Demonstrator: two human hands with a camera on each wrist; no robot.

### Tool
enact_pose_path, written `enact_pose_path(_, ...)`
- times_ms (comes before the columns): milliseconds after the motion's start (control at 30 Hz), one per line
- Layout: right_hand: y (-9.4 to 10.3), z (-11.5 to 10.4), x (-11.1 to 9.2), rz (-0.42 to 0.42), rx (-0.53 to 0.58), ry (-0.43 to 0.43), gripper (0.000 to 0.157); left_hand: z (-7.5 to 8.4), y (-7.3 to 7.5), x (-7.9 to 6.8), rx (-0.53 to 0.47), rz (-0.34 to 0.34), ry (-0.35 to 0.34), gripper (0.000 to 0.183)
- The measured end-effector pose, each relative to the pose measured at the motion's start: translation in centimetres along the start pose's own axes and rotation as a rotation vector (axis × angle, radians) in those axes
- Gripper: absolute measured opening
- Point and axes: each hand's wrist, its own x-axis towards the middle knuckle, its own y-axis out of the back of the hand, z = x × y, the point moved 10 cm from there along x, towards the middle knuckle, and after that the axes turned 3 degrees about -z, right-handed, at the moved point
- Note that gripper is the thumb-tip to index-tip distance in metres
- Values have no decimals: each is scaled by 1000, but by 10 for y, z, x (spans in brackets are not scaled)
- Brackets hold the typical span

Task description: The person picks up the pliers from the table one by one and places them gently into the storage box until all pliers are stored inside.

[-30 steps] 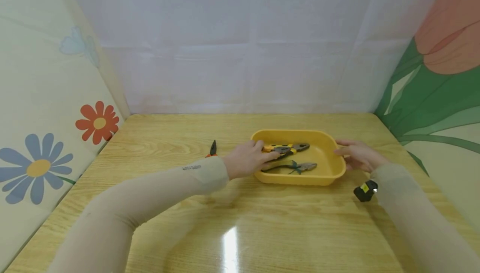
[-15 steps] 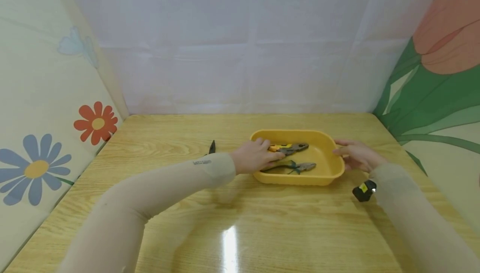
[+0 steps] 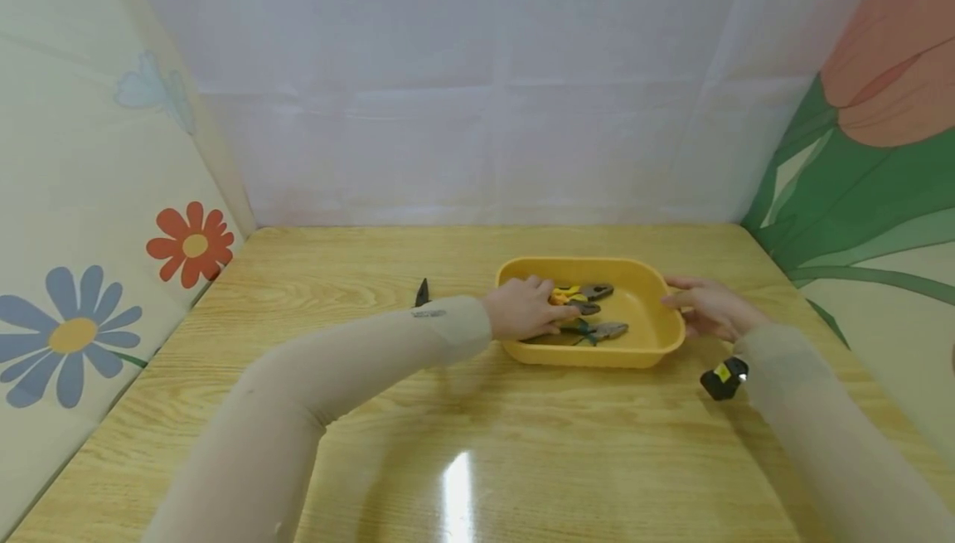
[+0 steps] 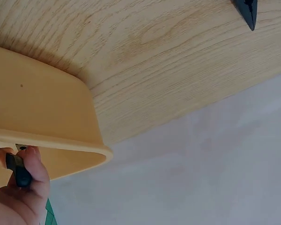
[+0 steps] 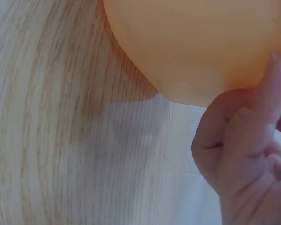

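Note:
In the head view my left hand [image 3: 522,309] is inside the left part of a yellow plastic basin [image 3: 643,358], gripping a pair of pliers [image 3: 585,308] by its handles. The left wrist view shows a dark handle end [image 4: 22,177] between the thumb and fingers. Beside it lie yellow-and-black pliers [image 3: 597,290] and, nearer the front wall, green-handled pliers [image 3: 608,331]; the hand covers parts of these. My right hand [image 3: 712,308] holds the basin's right rim, thumb on the rim and fingers along the outer wall.
Black-nosed pliers [image 3: 422,293] lie on the wooden table [image 3: 597,443] left of the basin, partly behind my left sleeve. By my right wrist is a black device with a yellow patch [image 3: 724,379]. White cloth [image 3: 477,112] hangs behind the table.
My left hand has shifted right, deeper into the basin, with the pliers it holds. Its sleeve hides the orange part of the pliers on the table. The right hand has barely moved.

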Motion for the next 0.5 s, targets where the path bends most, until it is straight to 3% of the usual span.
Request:
enact_pose_path(300, -2, -1, 0, -2, -7, 5, 71, 2, -4, 9, -10, -116, -12, 50)
enact_pose_path(500, -2, 0, 1, -7, 10, 12, 71, 2, -6, 13, -18, -114, -11, 50)
